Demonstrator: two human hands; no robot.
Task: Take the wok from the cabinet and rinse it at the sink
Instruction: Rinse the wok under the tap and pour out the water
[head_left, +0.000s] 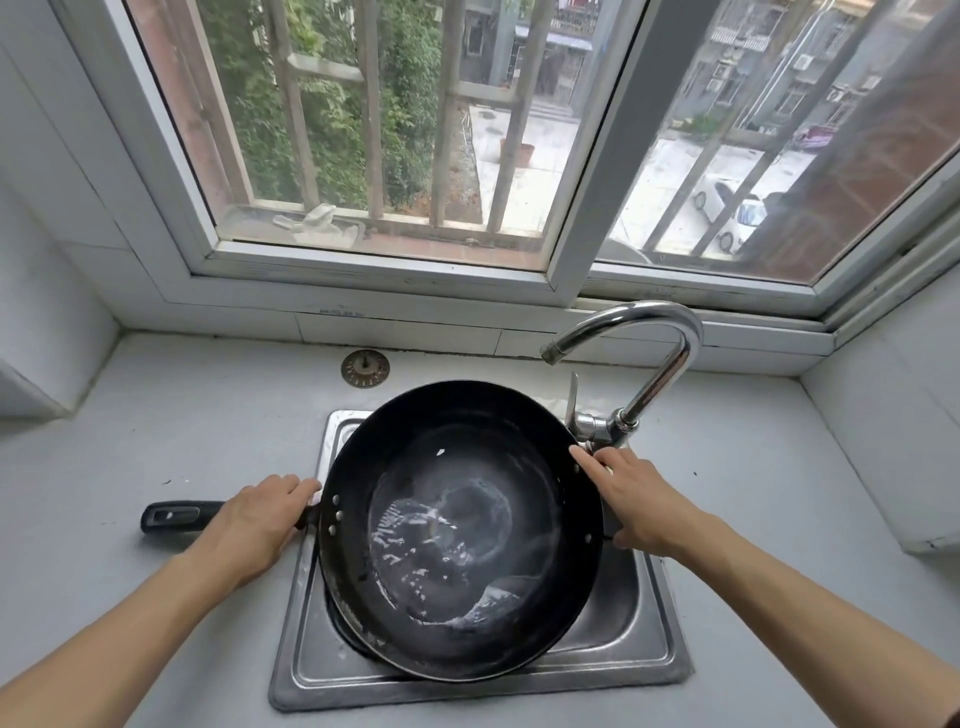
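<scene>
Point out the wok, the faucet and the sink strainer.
wok (457, 535), head view, wet inner bottom.
faucet (675, 332), head view, top of the curved spout.
sink strainer (365, 368), head view, centre of the disc lying on the counter.

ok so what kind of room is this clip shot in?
Most likely a home kitchen: a steel sink set into a counter, a curved tap over it, and a wet black wok held at both sides under a barred window.

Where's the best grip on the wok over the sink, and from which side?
Two-handed: left hand takes the long black handle jutting left over the counter, right hand steadies the opposite rim. The wok is wide, holds water and sits tilted on the sink, so one grip would probably tip it.
</scene>
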